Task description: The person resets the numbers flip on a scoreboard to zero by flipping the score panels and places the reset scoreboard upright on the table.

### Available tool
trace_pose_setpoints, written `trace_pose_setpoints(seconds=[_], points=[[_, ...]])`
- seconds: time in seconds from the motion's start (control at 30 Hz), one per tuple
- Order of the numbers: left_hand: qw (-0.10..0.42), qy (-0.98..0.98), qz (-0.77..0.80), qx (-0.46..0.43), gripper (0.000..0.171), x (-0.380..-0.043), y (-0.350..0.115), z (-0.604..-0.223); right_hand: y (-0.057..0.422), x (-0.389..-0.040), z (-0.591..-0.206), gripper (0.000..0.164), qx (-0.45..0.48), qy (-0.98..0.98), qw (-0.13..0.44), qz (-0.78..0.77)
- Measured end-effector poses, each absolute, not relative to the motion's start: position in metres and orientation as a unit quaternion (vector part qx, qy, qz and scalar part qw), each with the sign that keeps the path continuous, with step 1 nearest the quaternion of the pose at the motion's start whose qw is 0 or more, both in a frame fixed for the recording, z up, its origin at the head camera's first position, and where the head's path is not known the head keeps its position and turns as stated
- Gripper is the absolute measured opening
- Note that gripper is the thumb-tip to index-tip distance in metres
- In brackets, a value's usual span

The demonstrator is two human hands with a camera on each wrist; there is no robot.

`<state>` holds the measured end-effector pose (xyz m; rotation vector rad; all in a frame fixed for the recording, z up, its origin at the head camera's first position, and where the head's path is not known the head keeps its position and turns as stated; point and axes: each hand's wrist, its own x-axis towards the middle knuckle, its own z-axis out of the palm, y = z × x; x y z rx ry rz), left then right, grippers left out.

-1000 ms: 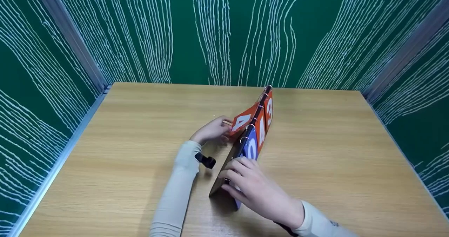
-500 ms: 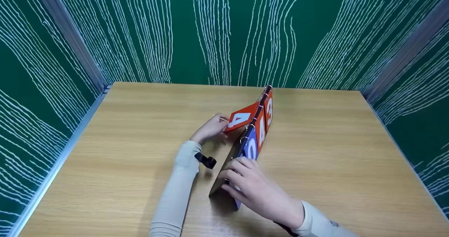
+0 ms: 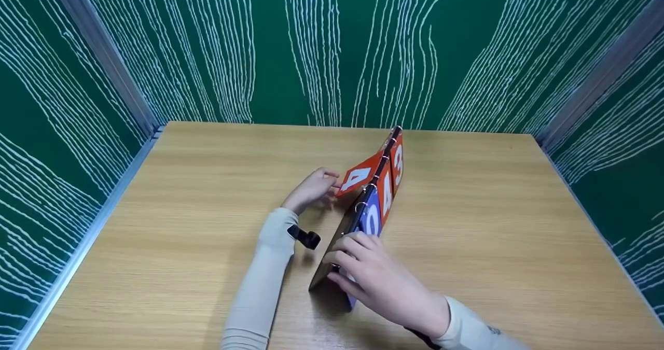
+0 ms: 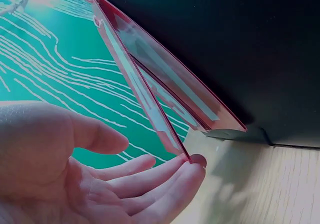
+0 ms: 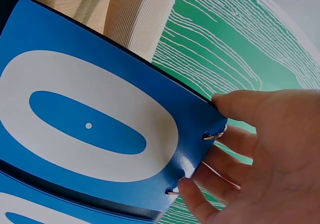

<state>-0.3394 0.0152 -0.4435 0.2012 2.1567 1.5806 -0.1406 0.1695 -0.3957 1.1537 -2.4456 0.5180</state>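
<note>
A flip scoreboard [image 3: 337,249] stands tent-like on the table, its ringed spine running away from me. Red 4 and 3 cards and a blue 0 card [image 5: 160,119] hang on its right face. On the left face, a red card [image 3: 359,177] marked 4 tilts out from the black panel [image 4: 235,44]. My left hand [image 3: 314,188] touches that card's free edge with extended fingertips [image 4: 192,171], its thumb standing apart. My right hand [image 3: 376,277] holds the scoreboard's near end at the top, thumb [image 5: 237,104] at its edge and fingers around the rings.
The wooden table [image 3: 181,210] extends on both sides of the scoreboard. Green walls [image 3: 270,54] with white wavy lines enclose its back and sides. A black wrist camera [image 3: 306,237] sits on the left sleeve, close beside the scoreboard.
The red 4 card on the left face swung further out with my left fingers, then dropped back slightly. My right hand and the scoreboard have stayed in place.
</note>
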Motion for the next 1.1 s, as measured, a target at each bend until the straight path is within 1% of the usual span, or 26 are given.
trace_pose_setpoints(seconds=[0.3, 0.53, 0.77, 0.93, 1.1], points=[[0.232, 0.77, 0.59, 0.069, 0.041, -0.3402, 0.0157, -0.4437, 0.1689, -0.1398, -0.3946, 0.02, 0.409, -0.873, 0.196, 0.179], [0.23, 0.779, 0.579, 0.066, 0.039, -0.3384, 0.0148, -0.4425, 0.1695, -0.1387, -0.3938, 0.02, 0.403, -0.88, 0.182, 0.177], [0.232, 0.777, 0.583, 0.06, 0.037, -0.3395, 0.0151, -0.4429, 0.1684, -0.1402, -0.3938, 0.02, 0.411, -0.872, 0.195, 0.181], [0.208, 0.787, 0.579, 0.049, 0.038, -0.3403, 0.0112, -0.4415, 0.1688, -0.1396, -0.3933, 0.018, 0.407, -0.877, 0.181, 0.183], [0.162, 0.791, 0.588, 0.039, 0.037, -0.3438, 0.0108, -0.4388, 0.1692, -0.1392, -0.3928, 0.021, 0.4, -0.882, 0.166, 0.187]])
